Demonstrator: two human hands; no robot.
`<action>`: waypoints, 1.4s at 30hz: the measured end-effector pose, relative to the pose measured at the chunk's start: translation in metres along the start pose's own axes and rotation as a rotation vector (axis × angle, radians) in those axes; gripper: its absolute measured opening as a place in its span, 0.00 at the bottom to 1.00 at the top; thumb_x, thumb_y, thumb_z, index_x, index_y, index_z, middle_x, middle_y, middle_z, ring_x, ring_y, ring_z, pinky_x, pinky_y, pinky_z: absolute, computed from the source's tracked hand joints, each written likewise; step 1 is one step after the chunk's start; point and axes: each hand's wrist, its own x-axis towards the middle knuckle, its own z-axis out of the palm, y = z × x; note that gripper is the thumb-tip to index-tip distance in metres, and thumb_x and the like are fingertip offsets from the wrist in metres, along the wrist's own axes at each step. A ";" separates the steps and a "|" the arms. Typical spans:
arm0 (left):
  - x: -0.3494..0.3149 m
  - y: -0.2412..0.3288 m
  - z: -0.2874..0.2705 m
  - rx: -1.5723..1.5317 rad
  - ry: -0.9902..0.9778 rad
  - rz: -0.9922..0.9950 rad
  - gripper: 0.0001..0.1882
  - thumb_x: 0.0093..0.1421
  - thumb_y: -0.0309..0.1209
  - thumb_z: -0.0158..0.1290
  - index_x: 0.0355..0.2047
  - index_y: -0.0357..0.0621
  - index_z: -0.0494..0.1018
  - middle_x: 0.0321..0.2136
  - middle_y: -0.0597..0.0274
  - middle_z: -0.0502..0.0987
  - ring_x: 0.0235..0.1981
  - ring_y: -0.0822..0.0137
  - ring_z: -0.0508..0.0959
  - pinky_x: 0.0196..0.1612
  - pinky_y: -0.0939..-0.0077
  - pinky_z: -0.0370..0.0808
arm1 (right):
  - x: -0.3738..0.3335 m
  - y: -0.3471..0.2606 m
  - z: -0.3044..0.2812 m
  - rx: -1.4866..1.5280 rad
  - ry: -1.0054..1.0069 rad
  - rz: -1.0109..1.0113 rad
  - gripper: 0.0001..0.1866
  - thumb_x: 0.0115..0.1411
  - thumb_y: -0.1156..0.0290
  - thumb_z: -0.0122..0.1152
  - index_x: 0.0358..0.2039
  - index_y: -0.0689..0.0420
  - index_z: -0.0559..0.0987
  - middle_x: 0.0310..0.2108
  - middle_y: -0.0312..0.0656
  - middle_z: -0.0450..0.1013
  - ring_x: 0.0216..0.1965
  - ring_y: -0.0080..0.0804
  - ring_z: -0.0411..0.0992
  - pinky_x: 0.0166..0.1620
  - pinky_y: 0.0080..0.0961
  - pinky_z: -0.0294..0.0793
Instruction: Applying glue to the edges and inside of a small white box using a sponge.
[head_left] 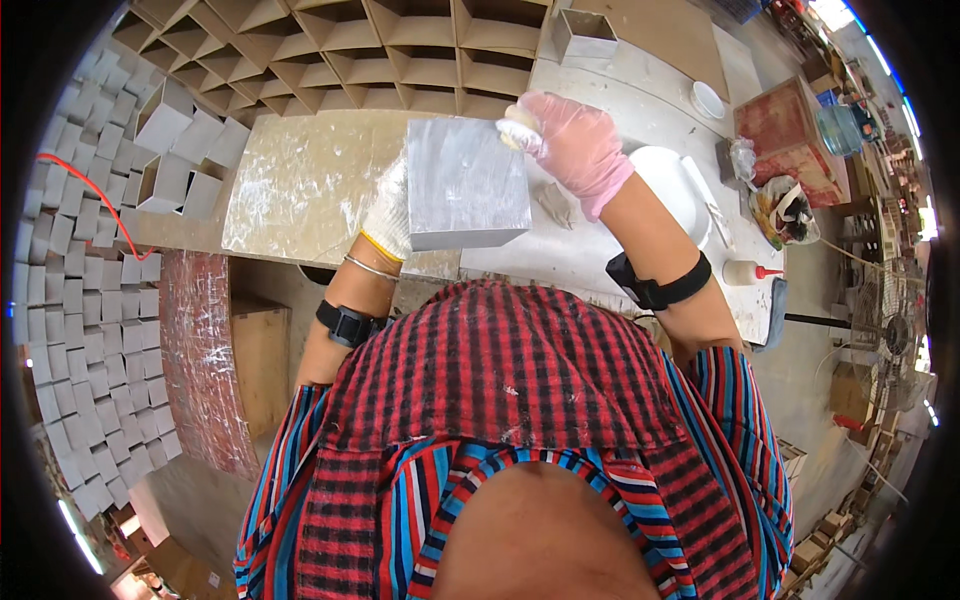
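- The fingers (548, 108) of the right hand (580, 145), in a thin pink glove, were pinched round a pale wad (519, 134) at the upper right corner of the grey box.
- The left hand (390, 213), in a white knitted glove with a yellow cuff, was against the left side of the box; its fingers were hidden, so whether they were spread or gripping could not be told.
- The grey box (466, 180) was at upper centre of the frame, one streaky face upward; whether it rested on the counter (300, 190) or was held just above it was unclear.
- A hard push at that corner could have twisted the box, since the only visible support was at its left.
- The thin glove could have torn if it caught on the box's sharp edge.
- Uneven pressure from the wad could have left the upper face streakier.
- A crumpled cloth (556, 205) lay just right of the box, where a shifting box could have dragged it.
- The white basin (665, 170) lay partly behind the right forearm; a low elbow swing could have bumped it, or the red-tipped squeeze bottle (742, 273) at right.
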 end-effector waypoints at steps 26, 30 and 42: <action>-0.006 -0.004 0.014 -0.075 -0.133 -0.054 0.23 0.65 0.42 0.38 0.56 0.43 0.62 0.51 0.56 0.70 0.50 0.60 0.71 0.52 0.66 0.70 | 0.010 -0.012 -0.016 0.157 -0.010 -0.023 0.11 0.52 0.58 0.60 0.33 0.49 0.75 0.30 0.38 0.75 0.30 0.40 0.75 0.32 0.30 0.75; -0.005 -0.003 0.011 0.443 -0.385 0.356 0.22 0.65 0.42 0.38 0.54 0.43 0.65 0.48 0.57 0.72 0.46 0.61 0.74 0.50 0.66 0.72 | 0.002 -0.034 -0.009 0.218 -0.062 -0.323 0.17 0.55 0.55 0.56 0.40 0.51 0.73 0.29 0.38 0.75 0.28 0.39 0.75 0.30 0.32 0.75; 0.000 -0.006 0.000 0.181 -0.026 -0.124 0.20 0.63 0.38 0.44 0.51 0.39 0.66 0.45 0.55 0.74 0.44 0.63 0.75 0.46 0.68 0.75 | 0.025 -0.052 -0.001 0.162 -0.322 -0.314 0.19 0.54 0.54 0.57 0.38 0.54 0.69 0.36 0.44 0.75 0.36 0.40 0.75 0.34 0.36 0.75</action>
